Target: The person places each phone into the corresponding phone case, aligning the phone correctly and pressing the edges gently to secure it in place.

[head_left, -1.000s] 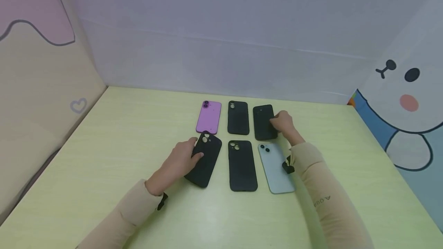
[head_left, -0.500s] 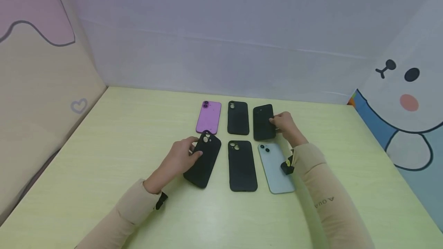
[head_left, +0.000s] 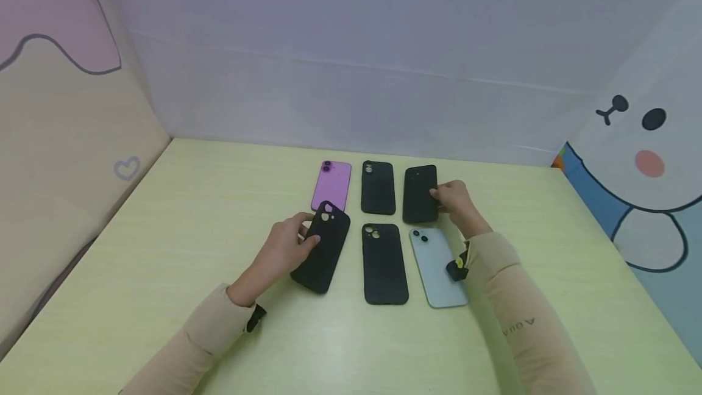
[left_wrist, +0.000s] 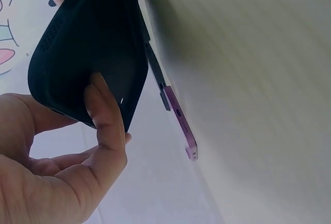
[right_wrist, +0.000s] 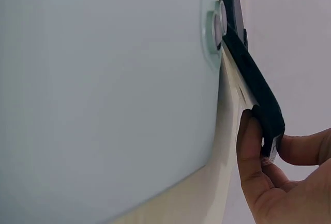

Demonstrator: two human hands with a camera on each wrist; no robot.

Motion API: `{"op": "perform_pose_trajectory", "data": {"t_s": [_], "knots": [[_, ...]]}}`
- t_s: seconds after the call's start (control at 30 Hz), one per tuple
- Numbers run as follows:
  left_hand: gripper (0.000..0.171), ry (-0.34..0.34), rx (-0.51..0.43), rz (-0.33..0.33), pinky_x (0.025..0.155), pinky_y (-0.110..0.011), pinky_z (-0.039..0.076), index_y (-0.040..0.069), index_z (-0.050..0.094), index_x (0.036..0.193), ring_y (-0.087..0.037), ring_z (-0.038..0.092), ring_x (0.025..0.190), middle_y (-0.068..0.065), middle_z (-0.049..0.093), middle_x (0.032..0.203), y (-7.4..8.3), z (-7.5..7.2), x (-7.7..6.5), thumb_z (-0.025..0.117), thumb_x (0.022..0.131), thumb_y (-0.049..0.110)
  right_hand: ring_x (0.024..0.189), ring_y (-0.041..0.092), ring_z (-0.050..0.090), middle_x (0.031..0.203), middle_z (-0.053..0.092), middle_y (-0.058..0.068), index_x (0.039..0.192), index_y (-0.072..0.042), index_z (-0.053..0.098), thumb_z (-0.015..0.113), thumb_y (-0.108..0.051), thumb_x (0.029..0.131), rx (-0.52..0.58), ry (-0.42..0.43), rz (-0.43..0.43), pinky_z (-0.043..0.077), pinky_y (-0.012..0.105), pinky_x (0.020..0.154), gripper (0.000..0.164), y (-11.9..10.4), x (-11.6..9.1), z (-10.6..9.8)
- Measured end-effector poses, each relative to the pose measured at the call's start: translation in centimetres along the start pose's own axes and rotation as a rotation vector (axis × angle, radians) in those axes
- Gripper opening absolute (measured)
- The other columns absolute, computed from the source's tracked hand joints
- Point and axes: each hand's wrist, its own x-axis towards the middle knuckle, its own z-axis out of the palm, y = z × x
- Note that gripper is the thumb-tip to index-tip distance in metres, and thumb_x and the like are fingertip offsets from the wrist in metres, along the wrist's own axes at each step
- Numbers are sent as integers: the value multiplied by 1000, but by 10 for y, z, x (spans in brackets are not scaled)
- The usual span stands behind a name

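Note:
My left hand (head_left: 282, 252) pinches a black phone case (head_left: 323, 255) by its left edge, thumb on the outer back and fingers underneath. The left wrist view looks at the case's hollow inner side (left_wrist: 98, 48), tilted up off the table, with a fingertip pressed inside it. At the back right, my right hand (head_left: 456, 199) pinches the right edge of a black phone (head_left: 419, 191). That edge is raised in the right wrist view, where the black phone (right_wrist: 256, 81) slants between thumb and fingers. A light blue phone (head_left: 436, 270) lies below the right wrist.
A purple phone (head_left: 332, 183) lies at the back, partly overlapped by the held case. Two more black cases, one behind (head_left: 378, 191) and one in front (head_left: 385, 267), form the middle column. White cloth (head_left: 351, 78) stands behind the pale table (head_left: 230, 188).
The left hand has raised the black case slightly and moved it a little toward the purple phone. The right hand has tilted the black phone up at its right edge and shifted slightly right.

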Motion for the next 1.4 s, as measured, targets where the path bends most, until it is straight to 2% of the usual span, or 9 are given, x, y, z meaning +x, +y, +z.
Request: {"op": "perform_pose_trajectory", "data": {"t_s": [0.2, 0.4, 0.57, 0.8, 0.93, 1.13, 1.4], "knots": [[46, 34, -27, 8, 57, -25, 47, 2, 48, 127, -15, 58, 68, -12, 63, 88, 0, -1, 0, 62, 85, 11, 121, 35, 46, 133, 41, 26, 132, 11, 35, 37, -9, 95, 72, 7, 8, 40, 40, 101, 42, 1, -3, -2], [46, 42, -59, 16, 57, -25, 47, 3, 47, 127, -15, 57, 68, -12, 63, 89, 0, -2, 1, 62, 85, 11, 112, 26, 46, 128, 42, 20, 132, 11, 37, 39, -9, 95, 158, 11, 13, 38, 39, 103, 41, 2, -5, -4], [45, 52, -84, 17, 58, -25, 48, 4, 47, 127, -15, 58, 69, -13, 62, 91, 1, -3, 2, 62, 86, 12, 114, 26, 44, 133, 39, 20, 134, 9, 34, 39, -9, 96, 199, -2, 15, 36, 39, 105, 42, 3, -7, -4], [43, 58, -130, -4, 61, -28, 50, 5, 46, 127, -18, 61, 73, -15, 63, 95, 2, -6, 3, 60, 87, 12, 111, 24, 46, 130, 41, 19, 135, 8, 33, 39, -10, 96, 216, -20, 9, 35, 40, 105, 43, 1, -16, -2], [42, 77, -165, 7, 62, -28, 51, 4, 46, 125, -19, 61, 72, -16, 62, 94, 4, -7, 4, 61, 86, 11, 109, 23, 47, 130, 42, 19, 135, 7, 33, 40, -10, 96, 222, -28, 5, 36, 40, 105, 43, -1, -22, 0], [42, 67, -209, -8, 65, -30, 52, 4, 44, 126, -19, 62, 73, -16, 62, 95, 5, -6, 7, 60, 87, 12, 100, 18, 48, 120, 46, 14, 135, 7, 33, 41, -10, 96, 237, -44, -1, 36, 40, 104, 44, -4, -30, 5], [42, 61, -282, -28, 68, -30, 51, 5, 42, 126, -19, 63, 73, -17, 62, 100, 7, -6, 12, 58, 88, 13, 103, 19, 48, 120, 46, 13, 136, 5, 32, 41, -11, 96, 253, -76, -28, 36, 39, 103, 44, -4, -43, 14]]}}
